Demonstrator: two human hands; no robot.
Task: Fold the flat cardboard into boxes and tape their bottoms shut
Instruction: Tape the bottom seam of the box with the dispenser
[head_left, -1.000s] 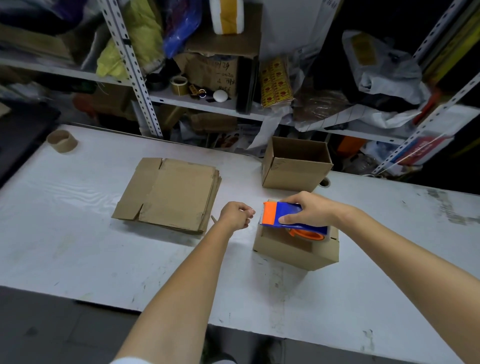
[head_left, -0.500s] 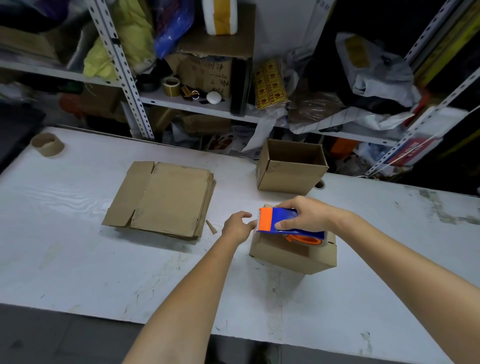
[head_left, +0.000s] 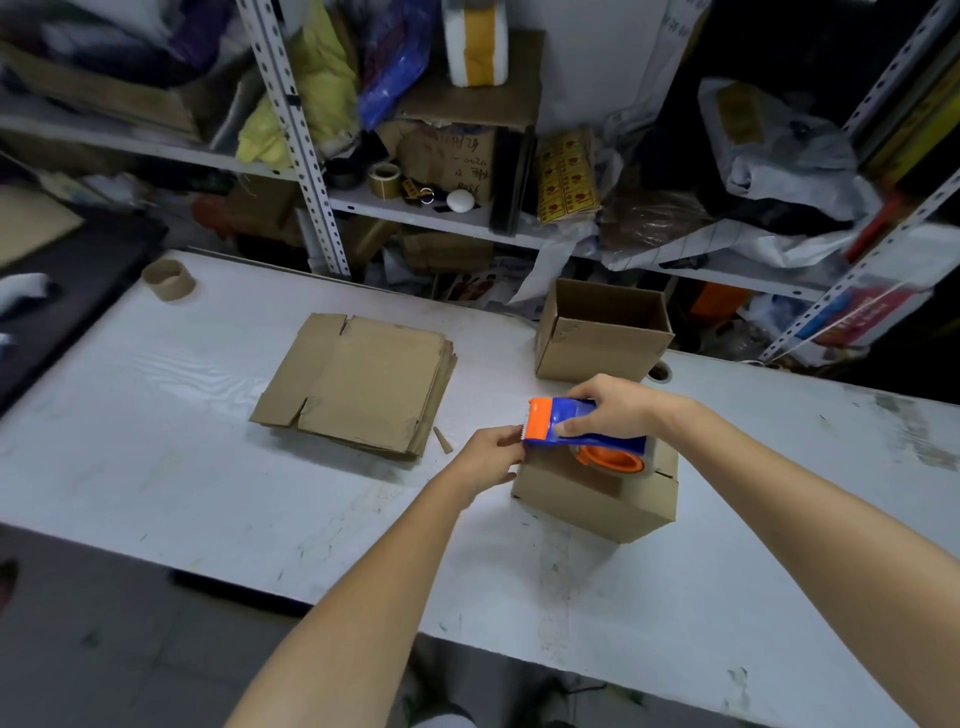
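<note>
A folded cardboard box (head_left: 592, 499) lies bottom-up on the white table (head_left: 208, 467). Just above its top my right hand (head_left: 608, 410) grips a blue and orange tape dispenser (head_left: 566, 423) with a clear tape roll. My left hand (head_left: 491, 457) is at the dispenser's orange cutter end, with its fingertips pinching at the tape end by the box's left edge. A stack of flat cardboard (head_left: 358, 384) lies to the left. A finished open box (head_left: 602, 332) stands upright at the table's back edge.
An empty cardboard tape core (head_left: 169, 280) stands at the back left. A small cardboard scrap (head_left: 443, 440) lies beside the flat stack. Cluttered metal shelves (head_left: 467, 218) run behind the table. A cable hole (head_left: 660, 372) is next to the open box.
My left hand has moved right from a loose fist to the dispenser's cutter end. The dispenser has stayed over the box. The camera has shifted slightly.
</note>
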